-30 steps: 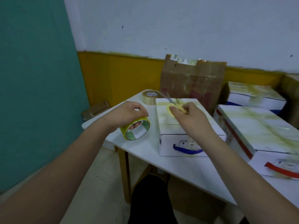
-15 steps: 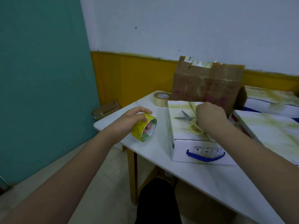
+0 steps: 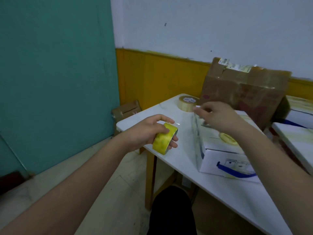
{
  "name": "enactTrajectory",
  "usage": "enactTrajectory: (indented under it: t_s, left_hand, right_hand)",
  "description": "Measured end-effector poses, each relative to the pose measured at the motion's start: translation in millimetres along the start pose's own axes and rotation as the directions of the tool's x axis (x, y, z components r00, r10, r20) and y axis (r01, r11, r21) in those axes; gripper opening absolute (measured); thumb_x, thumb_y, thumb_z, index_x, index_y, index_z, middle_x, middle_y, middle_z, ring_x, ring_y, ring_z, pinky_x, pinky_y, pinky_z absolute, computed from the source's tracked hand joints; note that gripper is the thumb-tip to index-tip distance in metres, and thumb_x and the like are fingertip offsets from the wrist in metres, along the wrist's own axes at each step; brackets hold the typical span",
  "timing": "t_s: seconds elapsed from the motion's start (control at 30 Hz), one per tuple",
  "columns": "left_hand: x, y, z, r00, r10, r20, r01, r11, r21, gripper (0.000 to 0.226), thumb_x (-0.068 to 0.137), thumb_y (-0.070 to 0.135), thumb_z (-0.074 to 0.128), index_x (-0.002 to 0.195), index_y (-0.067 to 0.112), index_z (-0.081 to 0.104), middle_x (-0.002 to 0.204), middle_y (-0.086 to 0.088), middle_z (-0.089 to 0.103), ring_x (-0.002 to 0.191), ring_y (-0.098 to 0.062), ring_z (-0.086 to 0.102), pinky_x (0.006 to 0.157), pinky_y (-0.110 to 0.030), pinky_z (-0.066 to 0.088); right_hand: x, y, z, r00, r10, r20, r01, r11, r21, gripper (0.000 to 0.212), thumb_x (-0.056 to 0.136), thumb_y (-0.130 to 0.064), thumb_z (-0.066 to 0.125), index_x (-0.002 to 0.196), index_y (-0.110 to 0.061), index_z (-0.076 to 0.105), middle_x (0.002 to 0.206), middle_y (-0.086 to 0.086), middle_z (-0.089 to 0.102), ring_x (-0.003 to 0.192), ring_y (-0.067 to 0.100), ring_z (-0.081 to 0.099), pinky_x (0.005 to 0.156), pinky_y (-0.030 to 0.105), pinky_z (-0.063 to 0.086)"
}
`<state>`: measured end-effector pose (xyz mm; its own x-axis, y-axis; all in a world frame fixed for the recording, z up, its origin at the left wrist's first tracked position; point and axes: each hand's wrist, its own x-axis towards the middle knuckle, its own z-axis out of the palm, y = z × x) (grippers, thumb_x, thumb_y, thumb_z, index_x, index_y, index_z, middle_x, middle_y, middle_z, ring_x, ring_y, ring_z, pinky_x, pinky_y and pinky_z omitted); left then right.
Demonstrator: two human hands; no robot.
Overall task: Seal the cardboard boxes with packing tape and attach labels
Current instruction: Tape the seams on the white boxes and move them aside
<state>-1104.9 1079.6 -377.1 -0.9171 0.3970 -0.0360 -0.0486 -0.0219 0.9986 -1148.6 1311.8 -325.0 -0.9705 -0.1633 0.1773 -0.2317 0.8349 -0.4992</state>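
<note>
White table (image 3: pixel 169 163), sealed white box (image 3: pixel 218 155), scissors (image 3: pixel 227 139) atop

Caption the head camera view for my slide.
Left hand holds yellow tape roll; right hand pinches tape strip above white box.

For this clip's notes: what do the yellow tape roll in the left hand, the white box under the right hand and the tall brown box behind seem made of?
Yellow tape roll: glossy plastic film, judging by its sheen. White box: smooth printed cardboard, probably, with crisp folded edges. Brown box: matte, creased corrugated cardboard, likely.
</note>
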Motion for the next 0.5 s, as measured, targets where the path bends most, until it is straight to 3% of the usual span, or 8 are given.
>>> enactTrajectory:
  t_s: [0.03, 0.1, 0.23, 0.37, 0.43, 0.5]
  left_hand:
    - [-2.0, 0.0, -0.2, 1.000, -0.002, 0.017, 0.002, 1.000, 0.009, 0.027, 0.102, -0.001, 0.047, 0.127, 0.007, 0.050, 0.105, -0.028, 0.070, 0.091, -0.041, 0.070, 0.086, -0.048, 0.057]
    - [-6.0, -1.9, -1.8, 1.000, -0.013, 0.019, 0.012, 0.998, 0.056, 0.026, 0.102, 0.001, 0.047, 0.128, 0.005, 0.049, 0.108, -0.027, 0.071, 0.091, -0.041, 0.071, 0.083, -0.048, 0.058]
    - [-20.5, -9.5, -10.9, 0.996, -0.078, -0.035, 0.080, 0.996, 0.042, 0.029, 0.103, 0.003, 0.045, 0.131, -0.002, 0.049, 0.108, -0.026, 0.072, 0.081, -0.037, 0.072, 0.079, -0.044, 0.059]
    - [-30.9, -19.0, -20.5, 0.970, -0.237, -0.050, 0.239, 0.970, 0.039, 0.021, 0.105, 0.007, 0.045, 0.124, -0.003, 0.049, 0.107, -0.025, 0.073, 0.083, -0.035, 0.074, 0.075, -0.039, 0.061]
    - [-31.4, -27.3, -26.5, 0.954, -0.289, -0.077, 0.294, 0.954, 0.064, 0.036, 0.104, 0.008, 0.049, 0.138, 0.003, 0.038, 0.108, -0.025, 0.073, 0.088, -0.037, 0.074, 0.078, -0.042, 0.061]
    - [-29.5, -41.5, -34.7, 0.940, -0.315, -0.133, 0.325, 0.944, 0.060, 0.070, 0.102, 0.008, 0.055, 0.157, 0.019, 0.013, 0.109, -0.024, 0.073, 0.092, -0.040, 0.073, 0.080, -0.046, 0.060]
  right_hand:
    - [-6.4, -18.0, 11.3, 0.992, -0.040, 0.120, 0.019, 0.985, 0.173, 0.043, 0.094, -0.054, 0.057, 0.094, -0.013, 0.071, 0.088, 0.002, 0.071, 0.080, 0.017, 0.067, 0.070, 0.033, 0.055]
    - [-12.3, -38.3, 36.8, 0.969, -0.101, 0.224, 0.048, 0.972, 0.231, 0.036, 0.089, -0.053, 0.066, 0.095, -0.018, 0.074, 0.086, -0.001, 0.074, 0.081, 0.013, 0.070, 0.071, 0.030, 0.057]
    - [-4.8, -51.6, 71.9, 0.993, -0.091, 0.074, 0.081, 0.989, 0.122, 0.017, 0.085, -0.030, 0.075, 0.077, -0.016, 0.073, 0.068, -0.004, 0.066, 0.071, 0.013, 0.062, 0.064, 0.025, 0.045]
    - [-7.8, -62.8, 107.3, 0.989, -0.120, 0.091, 0.120, 0.993, 0.013, 0.011, 0.087, -0.022, 0.073, 0.078, -0.015, 0.075, 0.086, 0.003, 0.072, 0.076, 0.012, 0.058, 0.069, 0.022, 0.041]
    - [-5.9, -60.5, 120.0, 0.985, -0.121, 0.125, 0.119, 0.993, 0.022, 0.012, 0.085, -0.024, 0.076, 0.079, -0.013, 0.076, 0.086, 0.003, 0.072, 0.078, 0.012, 0.060, 0.070, 0.020, 0.041]
    - [-1.9, -54.0, 128.6, 0.983, -0.105, 0.153, 0.097, 0.993, 0.061, 0.019, 0.084, -0.027, 0.078, 0.071, -0.016, 0.072, 0.077, -0.001, 0.069, 0.074, 0.011, 0.060, 0.063, 0.016, 0.039]
